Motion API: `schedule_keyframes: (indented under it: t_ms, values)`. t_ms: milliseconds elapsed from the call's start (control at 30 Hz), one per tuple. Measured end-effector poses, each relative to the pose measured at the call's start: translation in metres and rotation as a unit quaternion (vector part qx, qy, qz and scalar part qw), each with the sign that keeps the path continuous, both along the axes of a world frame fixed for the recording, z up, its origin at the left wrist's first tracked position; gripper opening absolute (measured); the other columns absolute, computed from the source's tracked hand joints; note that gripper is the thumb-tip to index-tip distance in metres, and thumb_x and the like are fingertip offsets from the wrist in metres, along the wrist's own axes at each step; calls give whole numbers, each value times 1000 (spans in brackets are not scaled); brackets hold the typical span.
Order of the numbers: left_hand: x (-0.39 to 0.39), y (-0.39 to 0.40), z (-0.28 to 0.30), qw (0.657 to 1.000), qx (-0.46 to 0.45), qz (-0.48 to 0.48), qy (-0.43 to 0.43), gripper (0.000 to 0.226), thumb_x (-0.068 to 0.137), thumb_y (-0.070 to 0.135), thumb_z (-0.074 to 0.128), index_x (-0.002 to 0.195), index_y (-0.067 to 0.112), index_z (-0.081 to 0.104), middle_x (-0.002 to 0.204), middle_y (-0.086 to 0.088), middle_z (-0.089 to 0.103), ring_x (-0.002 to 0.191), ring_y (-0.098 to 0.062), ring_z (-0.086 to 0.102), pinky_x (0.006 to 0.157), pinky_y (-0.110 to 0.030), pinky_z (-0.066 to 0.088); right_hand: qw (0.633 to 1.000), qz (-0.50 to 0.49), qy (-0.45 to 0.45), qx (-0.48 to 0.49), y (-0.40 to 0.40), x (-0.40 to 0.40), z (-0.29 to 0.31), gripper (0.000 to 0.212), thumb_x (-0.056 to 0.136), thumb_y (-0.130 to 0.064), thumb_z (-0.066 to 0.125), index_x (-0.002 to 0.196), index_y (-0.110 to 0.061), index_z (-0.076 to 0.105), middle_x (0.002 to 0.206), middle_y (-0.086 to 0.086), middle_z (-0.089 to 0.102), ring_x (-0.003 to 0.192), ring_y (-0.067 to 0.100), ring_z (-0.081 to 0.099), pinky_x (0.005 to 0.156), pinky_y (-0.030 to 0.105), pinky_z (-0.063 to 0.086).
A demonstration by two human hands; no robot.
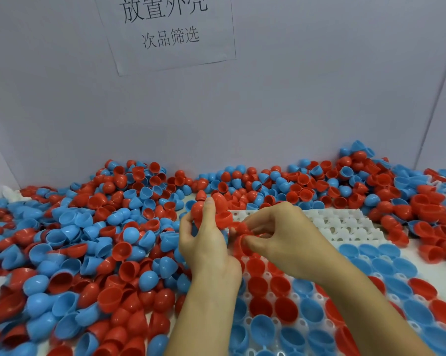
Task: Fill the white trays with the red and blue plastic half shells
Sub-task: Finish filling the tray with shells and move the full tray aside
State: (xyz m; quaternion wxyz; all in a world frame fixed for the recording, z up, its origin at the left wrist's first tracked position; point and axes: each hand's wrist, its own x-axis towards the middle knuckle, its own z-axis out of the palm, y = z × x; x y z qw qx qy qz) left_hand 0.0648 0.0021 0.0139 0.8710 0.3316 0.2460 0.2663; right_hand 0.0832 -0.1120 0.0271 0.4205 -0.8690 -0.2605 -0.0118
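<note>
At the lower right of the frame, nearest the camera, the white tray (322,297) already carries rows of red and blue half shells (283,310) sitting open side up in its cups. Just above it, at centre, the right hand (283,237) pinches a single red shell (242,244) between thumb and fingertips over the tray's upper left edge. Beside it the left hand (206,242) curls its fingers around a clutch of red shells (211,209), several held at once.

The likeliest slip, as I judge it, lies in that crowded left hand: a loosened finger could spill shells onto the filled cups and knock seated ones askew. The pinched shell could also land tilted or nest inside a neighbour, since the cups stand close together.

Further up, a second white tray (340,222) lies partly bare. The loose heap (93,240) crowds against it from the left and behind, so shells may roll in unsorted. A paper sign (165,29) hangs on the wall at upper centre.
</note>
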Motion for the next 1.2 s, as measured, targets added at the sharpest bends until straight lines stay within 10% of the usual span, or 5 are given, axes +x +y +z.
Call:
schedule_keyframes:
  t_ms: [200,500,733,1000,1200]
  values:
    - [1,6,0,1000,-5,-13,9,13,86,31,78,93,23,70,99,1,73,84,-14,66,48,-21,50,981,-185,-45,40,-45,28,16,12,87,-10,74,94,-19,77,83,-15,72,58,-3,63,51,6,44]
    - [3,5,2,998,-5,-59,3,9,86,30,79,91,25,72,79,7,76,75,-13,68,49,-23,50,939,-131,-51,-312,-43,70,22,10,85,-11,69,85,-6,77,89,9,75,80,26,71,71,42,61]
    - [3,9,3,998,-17,-66,0,14,85,30,80,95,23,72,101,-4,74,78,-17,64,46,-22,48,882,-80,-51,-462,-18,80,-4,21,89,-11,64,109,-13,71,108,4,66,92,23,66,82,40,60]
    - [-1,10,5,996,-16,-84,0,11,86,30,79,94,26,73,105,-5,74,86,-19,66,46,-23,49,902,-94,-28,-420,-24,64,16,19,91,-9,64,107,-11,75,115,7,70,105,24,67,93,40,57]
    - [-3,6,6,987,46,-151,-6,13,87,31,77,74,34,74,81,2,76,64,-11,67,46,-23,48,996,-61,-62,-28,-23,13,34,15,91,-35,67,105,-39,70,96,-15,70,83,2,68,78,22,57]
